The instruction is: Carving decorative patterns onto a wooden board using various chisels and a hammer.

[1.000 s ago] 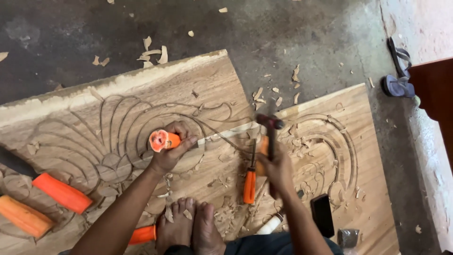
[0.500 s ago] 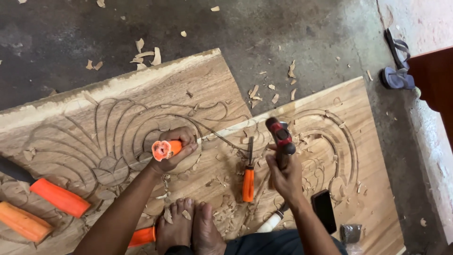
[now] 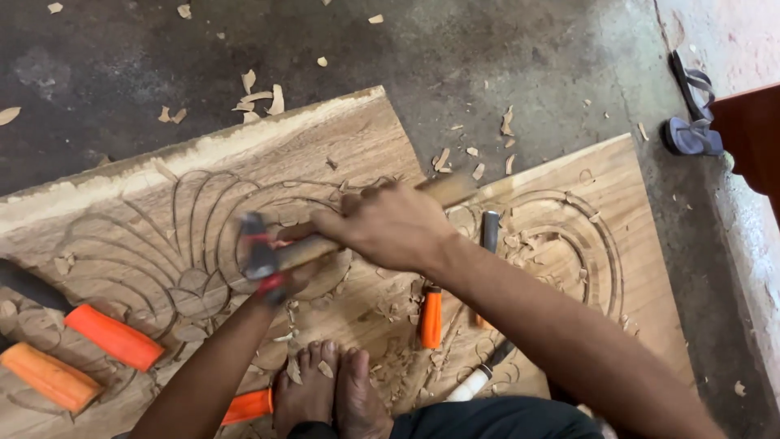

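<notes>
Right hand [image 3: 390, 228] clenches wooden-handled steel hammer [image 3: 262, 254], head over orange-handled chisel [image 3: 276, 284] steadied by hidden left hand against carved wooden panel [image 3: 203, 187].

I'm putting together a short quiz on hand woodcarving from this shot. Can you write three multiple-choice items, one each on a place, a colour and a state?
1. Where do the person's bare feet rest?
A. on the carved wooden panel
B. on the grey floor
C. on a stool

2. What colour are the chisel handles lying at the left?
A. blue
B. orange
C. green

3. What is the right hand doing?
A. lying open
B. gripping the hammer
C. holding a sandal

Answers:
1 A, the toes lie on the carved panel among shavings.
2 B, both are bright orange.
3 B, its fingers wrap the handle of the hammer, whose head is blurred.
</notes>
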